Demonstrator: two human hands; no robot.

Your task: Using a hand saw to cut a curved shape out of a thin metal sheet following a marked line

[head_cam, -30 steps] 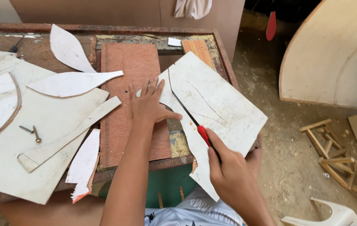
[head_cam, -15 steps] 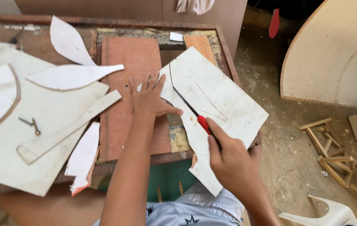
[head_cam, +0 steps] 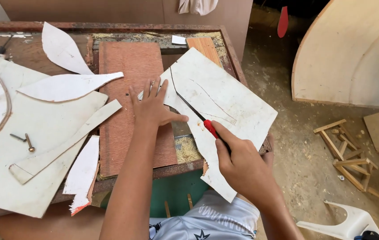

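Note:
A white laminate sheet (head_cam: 229, 102) lies tilted over the right end of the workbench (head_cam: 109, 27), with pencilled curves and a cut running through it. My left hand (head_cam: 151, 106) is spread flat, pressing down the sheet's left part next to a reddish-brown board (head_cam: 131, 71). My right hand (head_cam: 242, 164) grips a red-handled blade (head_cam: 200, 119) whose thin dark blade lies in the cut, pointing away from me.
White offcuts (head_cam: 65, 86) and a big white sheet (head_cam: 16, 146) cover the bench's left side, with two screws (head_cam: 25, 140) on it. On the sawdust floor to the right stand a curved plywood panel (head_cam: 354, 53), a small wooden frame (head_cam: 347, 151) and a white plastic piece (head_cam: 345, 222).
The view has shifted slightly. My right hand has drawn the blade a little along the cut toward me; my left hand stays pressed on the sheet.

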